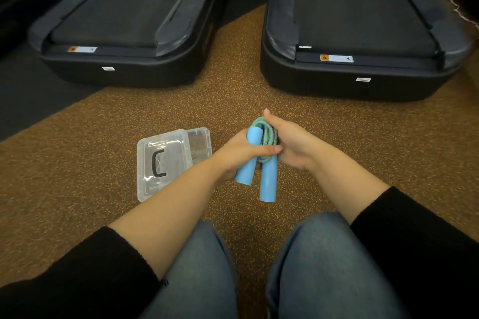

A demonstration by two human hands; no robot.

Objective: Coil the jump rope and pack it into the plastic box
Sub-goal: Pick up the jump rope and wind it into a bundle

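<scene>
The jump rope (267, 134) is a blue-green braided cord wound into a tight bundle, with two light blue foam handles (269, 179) hanging down side by side. My left hand (241, 153) grips the bundle and the left handle, thumb laid across the front. From the right side, my right hand (287, 142) clasps the coiled cord, thumb pointing up. The clear plastic box (201, 141) sits on the floor just left of my hands. Its lid (160, 163), with a black handle, lies partly over the box.
I am seated on speckled brown rubber flooring (337, 137), my knees in jeans (324, 267) at the bottom. Two black treadmill decks (124, 33) (363, 41) stand ahead, with a floor gap between them. A dark mat (31, 96) lies at left.
</scene>
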